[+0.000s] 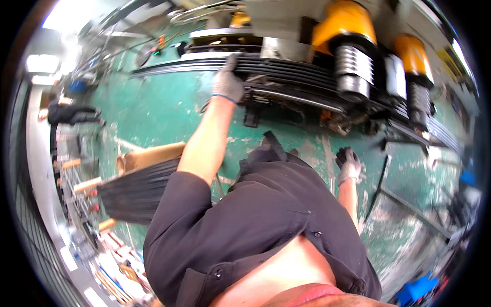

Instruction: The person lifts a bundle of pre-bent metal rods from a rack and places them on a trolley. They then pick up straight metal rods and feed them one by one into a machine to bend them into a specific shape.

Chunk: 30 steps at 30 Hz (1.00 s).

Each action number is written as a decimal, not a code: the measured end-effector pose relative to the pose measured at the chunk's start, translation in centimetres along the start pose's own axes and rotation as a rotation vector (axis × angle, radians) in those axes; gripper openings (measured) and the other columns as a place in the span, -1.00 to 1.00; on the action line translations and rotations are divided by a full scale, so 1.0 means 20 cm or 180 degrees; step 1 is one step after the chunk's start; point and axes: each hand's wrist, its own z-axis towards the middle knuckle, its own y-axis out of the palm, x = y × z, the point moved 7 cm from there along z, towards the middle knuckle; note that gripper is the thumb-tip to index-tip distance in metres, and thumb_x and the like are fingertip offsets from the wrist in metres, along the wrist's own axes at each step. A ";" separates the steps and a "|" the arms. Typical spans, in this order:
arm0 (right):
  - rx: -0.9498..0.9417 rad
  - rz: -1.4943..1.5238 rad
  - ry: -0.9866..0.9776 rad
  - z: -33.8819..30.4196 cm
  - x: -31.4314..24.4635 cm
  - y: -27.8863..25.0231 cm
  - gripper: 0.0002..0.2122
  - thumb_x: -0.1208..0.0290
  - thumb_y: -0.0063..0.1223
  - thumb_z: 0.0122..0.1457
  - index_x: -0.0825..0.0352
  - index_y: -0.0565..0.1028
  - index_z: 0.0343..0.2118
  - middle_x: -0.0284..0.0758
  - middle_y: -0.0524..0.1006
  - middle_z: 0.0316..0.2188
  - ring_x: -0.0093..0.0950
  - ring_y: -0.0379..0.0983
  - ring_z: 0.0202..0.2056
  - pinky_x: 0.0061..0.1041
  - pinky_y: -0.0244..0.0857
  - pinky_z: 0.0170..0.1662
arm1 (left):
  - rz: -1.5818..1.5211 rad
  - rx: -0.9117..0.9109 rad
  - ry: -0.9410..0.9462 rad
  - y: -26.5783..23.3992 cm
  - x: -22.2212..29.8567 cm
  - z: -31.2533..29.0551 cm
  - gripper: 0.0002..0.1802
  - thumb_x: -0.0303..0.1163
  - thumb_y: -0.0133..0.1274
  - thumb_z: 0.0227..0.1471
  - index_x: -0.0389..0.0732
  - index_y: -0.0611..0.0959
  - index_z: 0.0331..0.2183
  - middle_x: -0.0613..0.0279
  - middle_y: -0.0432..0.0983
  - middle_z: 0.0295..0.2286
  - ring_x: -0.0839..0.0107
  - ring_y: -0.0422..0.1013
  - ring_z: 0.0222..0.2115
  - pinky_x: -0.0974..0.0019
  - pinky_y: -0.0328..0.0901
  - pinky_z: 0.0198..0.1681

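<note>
We could not make out much of the machine (327, 56) past its yellow housings (343, 23) and ribbed rollers (353, 66); its top was cut off by the frame, and our dark shirt (255, 225) hid the floor beneath us. Our gloved left hand (227, 82) was closed over the bundle of black strips (286, 69) lying along the machine's near edge. Our gloved right hand (349, 165) hung below the machine, away from it, fingers loosely curled, holding nothing we could see.
</note>
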 end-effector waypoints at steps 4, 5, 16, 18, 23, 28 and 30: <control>0.0027 -0.0091 0.0016 0.09 0.11 0.00 -0.70 0.24 0.20 0.35 0.40 0.55 -0.06 -0.32 0.63 -0.27 -0.47 0.57 -0.30 -0.46 0.46 -0.24 | -0.1374 -0.0355 -0.0281 -0.09 -0.07 0.17 -0.54 -0.19 -0.07 0.40 -0.39 0.55 0.08 -0.15 0.56 0.04 -0.11 0.44 0.12 -0.20 0.24 0.34; -0.0064 -0.0073 0.0004 0.17 0.19 -0.08 -0.71 0.26 0.21 0.34 0.39 0.55 -0.07 -0.33 0.63 -0.29 -0.47 0.56 -0.34 -0.47 0.44 -0.28 | -0.1494 -0.0308 -0.0223 -0.11 -0.03 0.18 -0.51 -0.17 -0.07 0.40 -0.41 0.53 0.09 -0.16 0.54 0.06 -0.12 0.43 0.13 -0.21 0.22 0.35; 0.0887 -0.1285 0.0619 -0.06 0.81 -0.29 -0.82 0.28 0.20 0.32 0.31 0.58 -0.26 -0.35 0.57 -0.48 -0.50 0.45 -0.52 -0.46 0.24 -0.50 | -0.1753 0.0481 0.0914 -1.40 1.04 0.32 -0.41 0.08 -0.16 0.41 -0.24 0.51 0.10 -0.01 0.56 0.05 -0.06 0.46 0.08 -0.30 0.25 0.28; 0.0962 -0.1616 0.0675 -0.14 0.91 -0.24 -0.81 0.27 0.20 0.31 0.31 0.58 -0.28 -0.35 0.56 -0.50 -0.51 0.43 -0.53 -0.46 0.23 -0.50 | -0.1529 0.0925 0.1065 -1.68 1.21 0.35 -0.40 0.09 -0.16 0.41 -0.24 0.51 0.11 -0.03 0.54 0.06 -0.08 0.45 0.10 -0.32 0.25 0.28; 0.1043 -0.2495 0.0642 -0.23 1.02 -0.07 -0.80 0.26 0.20 0.30 0.31 0.57 -0.32 -0.37 0.53 -0.53 -0.51 0.40 -0.56 -0.44 0.20 -0.52 | -0.1052 0.1433 0.1094 -2.00 1.44 0.34 -0.33 0.11 -0.19 0.42 -0.34 0.43 0.14 -0.11 0.44 0.12 -0.14 0.43 0.11 -0.32 0.32 0.23; 0.1135 -0.2963 0.0405 -0.26 1.00 0.07 -0.78 0.25 0.21 0.28 0.32 0.56 -0.36 -0.38 0.50 -0.57 -0.52 0.36 -0.58 -0.43 0.17 -0.53 | -0.0969 0.0781 0.1082 -2.06 1.49 0.44 -0.48 0.06 -0.18 0.44 -0.25 0.52 -0.05 0.00 0.58 -0.10 -0.06 0.55 -0.07 -0.33 0.45 0.08; 0.0884 -0.2563 0.0198 -0.27 0.90 0.17 -0.78 0.26 0.19 0.27 0.35 0.58 -0.36 -0.37 0.52 -0.54 -0.50 0.40 -0.55 -0.40 0.23 -0.50 | -0.0762 0.0953 0.1128 -2.06 1.51 0.44 -0.51 0.02 -0.17 0.44 -0.23 0.53 -0.01 0.00 0.59 -0.09 -0.06 0.56 -0.08 -0.34 0.45 0.07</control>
